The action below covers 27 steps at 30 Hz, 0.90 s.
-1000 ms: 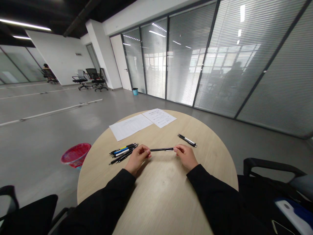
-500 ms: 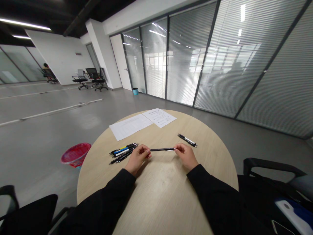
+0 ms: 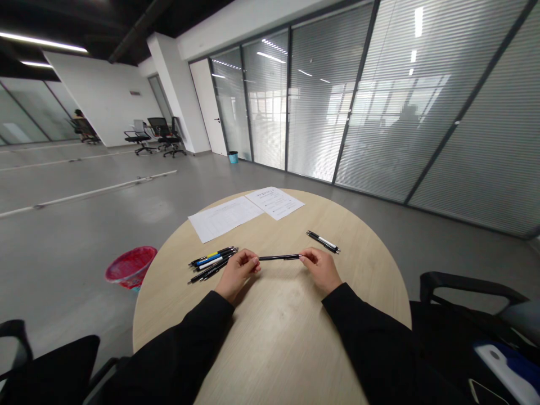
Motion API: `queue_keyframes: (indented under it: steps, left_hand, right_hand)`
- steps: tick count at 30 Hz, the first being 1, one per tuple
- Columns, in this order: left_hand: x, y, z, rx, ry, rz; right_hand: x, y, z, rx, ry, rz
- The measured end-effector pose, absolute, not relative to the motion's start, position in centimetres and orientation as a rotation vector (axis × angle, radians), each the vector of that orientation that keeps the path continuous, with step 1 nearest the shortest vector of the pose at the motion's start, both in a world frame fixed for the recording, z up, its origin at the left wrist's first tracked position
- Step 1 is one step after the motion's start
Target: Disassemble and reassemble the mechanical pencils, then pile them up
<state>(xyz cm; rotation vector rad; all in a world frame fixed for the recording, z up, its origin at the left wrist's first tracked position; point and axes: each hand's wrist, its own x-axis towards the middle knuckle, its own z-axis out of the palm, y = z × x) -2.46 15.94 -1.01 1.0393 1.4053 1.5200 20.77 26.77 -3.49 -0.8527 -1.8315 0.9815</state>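
A black pen stretches level between my two hands above the round wooden table. Its left end is pinched by my left hand, and its right end sits between the thumb and fingers of my right hand. Close to the left hand lies a bunch of several pens, mostly black, with yellow, blue and white parts showing. Beyond the right hand a small group of pens, black and white, rests on the tabletop.
Two printed paper sheets lie at the table's far side. A red basket stands on the floor to the left. Black chairs flank the table, the right one with a blue-and-white object on it. Glass partitions rise behind.
The pen seems to have turned slightly about its length, its clip showing differently. Both hands stay in the same place.
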Motion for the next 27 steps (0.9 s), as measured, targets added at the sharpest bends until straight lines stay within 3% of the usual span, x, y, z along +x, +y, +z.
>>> queue_keyframes:
  steps: [27]
  left_hand:
    - [-2.68,15.89,-1.2,1.048,1.4,1.517]
  right_hand:
    - [21.06,26.68,-3.01,-0.85,-1.899,0.947]
